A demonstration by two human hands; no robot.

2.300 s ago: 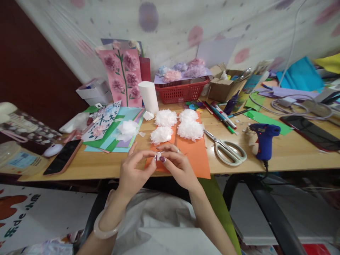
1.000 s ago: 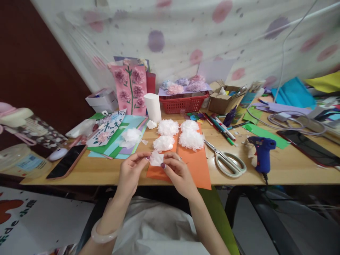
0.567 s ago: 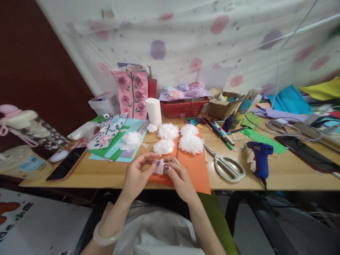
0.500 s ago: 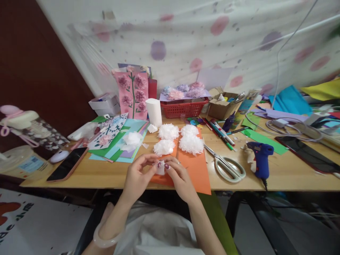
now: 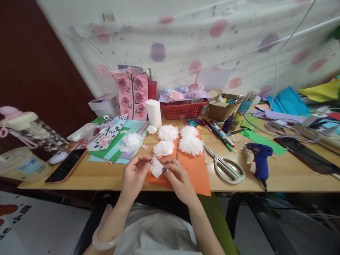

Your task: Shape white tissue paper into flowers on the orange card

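Between my two hands is a small square of white tissue paper (image 5: 156,168), turned so its corners point up and down. My left hand (image 5: 135,175) pinches its upper left corner, and my right hand (image 5: 177,176) pinches its right side. Below and beyond them lies a sheet of orange paper (image 5: 193,173). Several fluffy white tissue flowers sit at the sheet's far part, among them a front left flower (image 5: 163,148) and a front right flower (image 5: 190,145). A loose heap of white tissue pieces (image 5: 131,141) rests on coloured paper to the left.
Scissors (image 5: 228,169) and a blue glue gun (image 5: 261,159) lie on the right, with markers (image 5: 221,134) behind. A phone (image 5: 67,165) is at the left edge. At the back stand a white paper roll (image 5: 153,113), a red basket (image 5: 183,110) and a pink flower card (image 5: 132,94).
The tissue square, bunched between my fingertips before, is now spread flatter and turned cornerwise. My hands have drawn slightly apart.
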